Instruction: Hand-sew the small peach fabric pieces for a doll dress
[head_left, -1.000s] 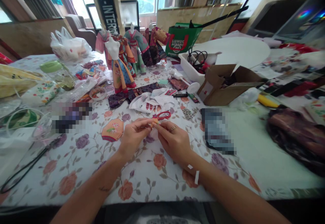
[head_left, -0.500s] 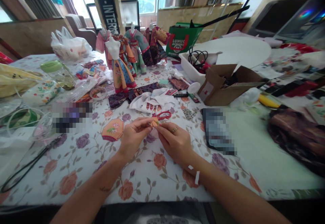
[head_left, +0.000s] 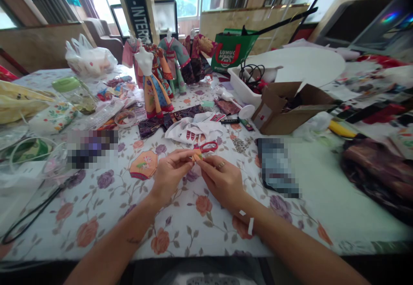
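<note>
Between my fingertips is a small orange piece of fabric, mostly covered by the fingers. My left hand pinches it from one side and my right hand, with a ring on one finger, pinches it from the other. Flat on the cloth, left of my left hand, lies an orange fabric piece with a flower motif and a red lower border. Red-handled scissors lie just beyond my fingers, their blades partly hidden. Behind them is a crumpled white bag with red print.
A small dress form in an orange skirt stands ahead, with several dressed ones behind it. Right of my hands are silver beads and a blurred-out dark item. A cardboard box and white bin stand farther right.
</note>
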`<act>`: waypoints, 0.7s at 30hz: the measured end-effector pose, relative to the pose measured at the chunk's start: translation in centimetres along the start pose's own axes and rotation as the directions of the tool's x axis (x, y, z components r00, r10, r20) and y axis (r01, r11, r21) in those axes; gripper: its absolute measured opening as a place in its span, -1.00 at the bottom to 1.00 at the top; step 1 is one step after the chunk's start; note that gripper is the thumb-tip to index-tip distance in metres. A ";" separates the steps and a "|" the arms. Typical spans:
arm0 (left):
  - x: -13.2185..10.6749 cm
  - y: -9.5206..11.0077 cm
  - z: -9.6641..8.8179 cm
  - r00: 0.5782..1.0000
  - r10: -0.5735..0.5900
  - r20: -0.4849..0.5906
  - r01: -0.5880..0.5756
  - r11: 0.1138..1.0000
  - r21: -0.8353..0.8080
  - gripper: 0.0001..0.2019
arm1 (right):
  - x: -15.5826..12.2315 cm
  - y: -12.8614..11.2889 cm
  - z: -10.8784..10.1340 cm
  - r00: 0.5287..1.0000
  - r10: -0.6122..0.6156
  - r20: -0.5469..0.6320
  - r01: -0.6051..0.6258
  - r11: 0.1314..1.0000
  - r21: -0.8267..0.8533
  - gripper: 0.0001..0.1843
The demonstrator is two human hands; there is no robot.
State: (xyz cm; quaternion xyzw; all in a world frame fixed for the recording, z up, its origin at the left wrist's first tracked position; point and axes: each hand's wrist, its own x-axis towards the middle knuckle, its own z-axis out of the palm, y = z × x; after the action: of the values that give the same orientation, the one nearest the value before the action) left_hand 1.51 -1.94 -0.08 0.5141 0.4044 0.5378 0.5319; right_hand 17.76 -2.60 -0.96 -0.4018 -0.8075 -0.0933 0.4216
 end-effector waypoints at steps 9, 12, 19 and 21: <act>-0.1 0.2 0.0 1.000 -0.018 0.002 0.018 1.000 0.005 -0.74 | 0.0 0.1 0.0 0.998 0.060 0.025 -0.062 0.994 0.094 -0.72; 0.0 0.1 -0.1 0.999 -0.039 -0.018 0.039 0.999 -0.004 -0.73 | 0.1 0.2 0.0 0.990 0.139 0.033 -0.142 0.976 0.166 -0.73; 0.1 0.7 -0.2 0.993 -0.109 -0.047 0.106 0.992 -0.068 -0.71 | 0.6 0.0 -0.5 0.974 0.207 0.088 -0.224 0.924 0.310 -0.76; 0.1 1.0 -0.1 0.991 -0.126 -0.034 0.123 0.989 -0.087 -0.72 | 0.7 0.0 -0.7 0.957 0.261 0.126 -0.289 0.892 0.347 -0.80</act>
State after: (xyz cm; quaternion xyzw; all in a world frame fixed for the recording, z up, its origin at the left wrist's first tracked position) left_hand 1.24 -1.97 0.86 0.4541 0.4227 0.5304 0.5777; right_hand 17.97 -2.58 0.00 -0.4308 -0.7612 0.1329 0.4662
